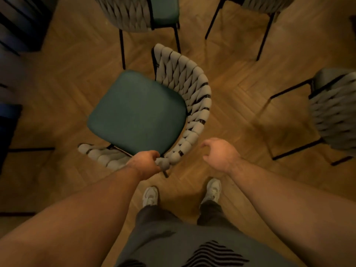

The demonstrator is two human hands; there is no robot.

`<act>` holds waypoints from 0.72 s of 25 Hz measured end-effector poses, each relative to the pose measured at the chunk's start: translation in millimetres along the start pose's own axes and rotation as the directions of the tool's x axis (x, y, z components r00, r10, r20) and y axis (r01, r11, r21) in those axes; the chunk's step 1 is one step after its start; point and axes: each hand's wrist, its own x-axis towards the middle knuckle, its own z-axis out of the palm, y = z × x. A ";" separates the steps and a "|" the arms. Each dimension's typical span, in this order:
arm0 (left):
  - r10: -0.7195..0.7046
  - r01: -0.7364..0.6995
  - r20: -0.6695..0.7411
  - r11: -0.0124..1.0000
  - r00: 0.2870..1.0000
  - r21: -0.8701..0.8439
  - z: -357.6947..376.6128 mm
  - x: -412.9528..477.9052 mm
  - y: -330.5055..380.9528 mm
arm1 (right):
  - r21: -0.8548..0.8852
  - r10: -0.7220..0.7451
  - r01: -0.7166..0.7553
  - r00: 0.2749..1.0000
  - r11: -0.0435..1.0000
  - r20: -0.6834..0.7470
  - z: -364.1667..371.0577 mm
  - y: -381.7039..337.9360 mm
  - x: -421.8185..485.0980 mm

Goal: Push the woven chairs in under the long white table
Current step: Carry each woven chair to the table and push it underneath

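Observation:
A woven chair (137, 110) with a green seat cushion and a curved grey braided backrest stands on the floor right below me, seat turned toward the upper left. My left hand (145, 163) is closed around the near end of its woven backrest. My right hand (220, 154) hovers to the right of the backrest with fingers curled apart, touching nothing. The long white table is not in view.
Three more woven chairs stand around: one at the top centre (134, 14), one at the top right (265, 4), one at the right edge (333, 110). Dark furniture (21, 22) fills the upper left corner. My feet in white shoes (151, 195) stand on herringbone wood floor.

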 end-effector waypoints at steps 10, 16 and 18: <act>-0.185 0.193 0.071 0.973 0.980 -0.128 32.5 35.4 47.2 | -0.396 -0.297 0.347 0.937 0.850 0.182 -62.6 32.5 114.6; -0.162 0.182 0.145 0.974 0.976 -0.133 40.4 68.4 64.1 | -0.672 -0.308 0.469 0.883 0.573 0.353 -73.2 16.5 182.9; -0.195 0.211 0.130 0.970 0.972 -0.121 46.8 76.2 69.0 | -0.707 -0.289 0.533 0.846 0.465 0.448 -74.8 17.7 200.6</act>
